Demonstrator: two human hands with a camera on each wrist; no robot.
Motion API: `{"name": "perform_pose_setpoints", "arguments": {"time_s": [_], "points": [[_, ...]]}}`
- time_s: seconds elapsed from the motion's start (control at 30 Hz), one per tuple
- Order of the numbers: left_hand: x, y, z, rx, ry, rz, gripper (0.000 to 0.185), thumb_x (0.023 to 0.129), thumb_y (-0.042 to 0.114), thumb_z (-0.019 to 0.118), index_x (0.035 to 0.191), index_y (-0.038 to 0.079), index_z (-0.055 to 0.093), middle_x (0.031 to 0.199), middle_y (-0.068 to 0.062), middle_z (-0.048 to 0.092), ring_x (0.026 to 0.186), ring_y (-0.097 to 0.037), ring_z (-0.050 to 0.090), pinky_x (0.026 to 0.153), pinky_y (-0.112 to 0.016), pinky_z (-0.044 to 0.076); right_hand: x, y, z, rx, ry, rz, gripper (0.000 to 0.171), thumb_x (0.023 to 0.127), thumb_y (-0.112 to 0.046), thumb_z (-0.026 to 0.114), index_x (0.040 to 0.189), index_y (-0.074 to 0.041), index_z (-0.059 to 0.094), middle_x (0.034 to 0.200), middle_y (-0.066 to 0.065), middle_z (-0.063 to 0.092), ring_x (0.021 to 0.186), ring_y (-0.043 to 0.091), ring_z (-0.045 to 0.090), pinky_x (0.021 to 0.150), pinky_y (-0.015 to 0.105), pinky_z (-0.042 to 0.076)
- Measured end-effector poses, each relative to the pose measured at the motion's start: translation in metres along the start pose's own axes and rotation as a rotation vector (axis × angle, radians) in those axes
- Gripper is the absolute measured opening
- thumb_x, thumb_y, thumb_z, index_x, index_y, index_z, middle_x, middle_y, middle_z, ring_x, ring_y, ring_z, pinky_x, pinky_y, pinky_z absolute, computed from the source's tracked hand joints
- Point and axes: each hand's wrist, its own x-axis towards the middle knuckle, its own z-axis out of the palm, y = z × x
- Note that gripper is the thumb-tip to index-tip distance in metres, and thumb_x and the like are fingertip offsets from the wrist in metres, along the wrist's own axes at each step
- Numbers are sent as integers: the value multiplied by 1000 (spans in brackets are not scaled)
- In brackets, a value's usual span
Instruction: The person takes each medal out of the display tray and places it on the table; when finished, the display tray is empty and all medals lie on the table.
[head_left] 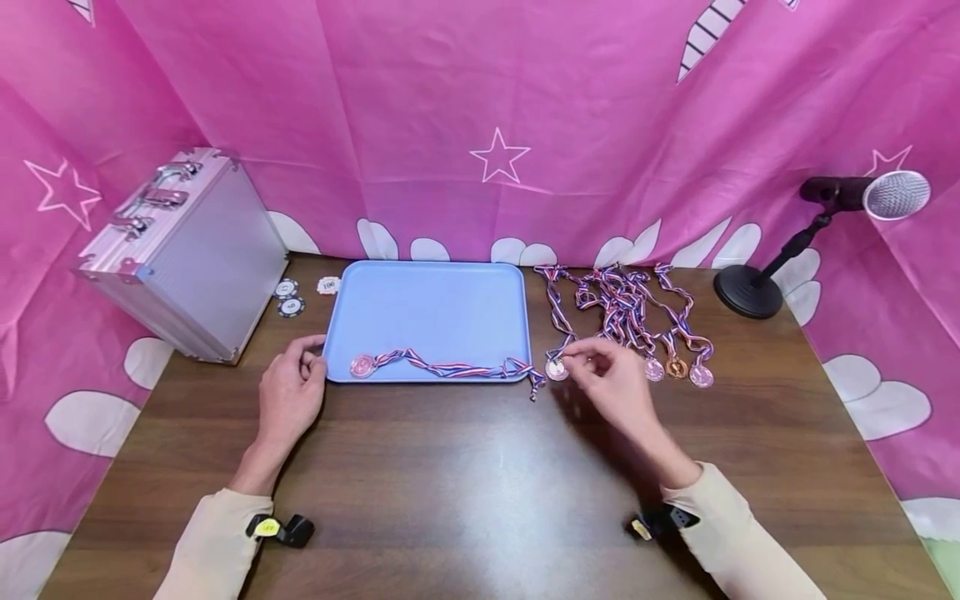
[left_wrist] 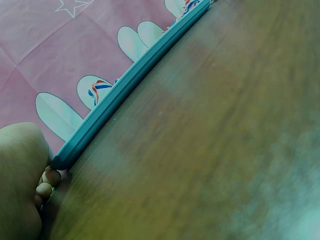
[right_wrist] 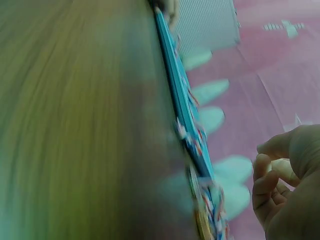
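My left hand (head_left: 295,387) rests at the front left corner of a blue tray (head_left: 431,312), thumb and index finger against its side and the other fingers loosely bent. One pinkish medal (head_left: 363,365) lies in the tray, its striped ribbon (head_left: 457,368) running right and over the rim. Right of the tray, my right hand (head_left: 611,379) hovers raised over the table, thumb and index tips close together and nothing visible between them. In the head view its fingertips overlap a silvery medal (head_left: 557,369). Beyond it lie a gold medal (head_left: 677,367) and pinkish medals (head_left: 701,377).
Tangled ribbons (head_left: 618,304) lie behind the medals. A silver case (head_left: 187,258) stands at the left back, with poker chips (head_left: 291,307) beside it. At the right back is a microphone (head_left: 896,195) on a black stand (head_left: 748,292). Pink cloth (head_left: 420,125) hangs behind the table.
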Motion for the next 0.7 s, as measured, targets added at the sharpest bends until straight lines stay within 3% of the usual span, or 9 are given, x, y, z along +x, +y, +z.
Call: {"name": "perform_pose_setpoints", "arguments": {"time_s": [0.17, 0.33, 0.53, 0.7], "points": [[0, 1, 1, 1, -3, 0, 38, 109, 10, 56, 144, 2, 68, 96, -16, 64, 88, -28, 53, 78, -41, 36, 5, -20, 38, 60, -85, -67, 14, 90, 4, 85, 103, 0, 83, 83, 9, 76, 65, 9, 64, 61, 19, 52], [-1, 1, 1, 4, 0, 3, 38, 109, 11, 56, 143, 2, 69, 95, -16, 64, 87, -28, 53, 77, -41, 36, 11, -43, 74, 43, -163, -112, 15, 91, -2, 87, 106, -3, 84, 85, 7, 78, 68, 12, 68, 66, 23, 56], [-1, -1, 2, 5, 13, 18, 37, 108, 9, 57, 142, 2, 70, 93, -16, 65, 86, -29, 53, 77, -42, 36, 19, -71, 115, 72, -238, -130, 17, 94, -7, 86, 110, -3, 85, 90, 7, 81, 66, 5, 68, 67, 22, 56], [0, -1, 2, -1, 26, 31, 37, 107, 8, 58, 141, 2, 71, 94, -17, 66, 85, -30, 54, 78, -42, 36, 26, -85, 147, 168, -305, -101, 17, 97, -3, 83, 113, 2, 84, 89, 11, 80, 63, 21, 74, 59, 20, 53]]}}
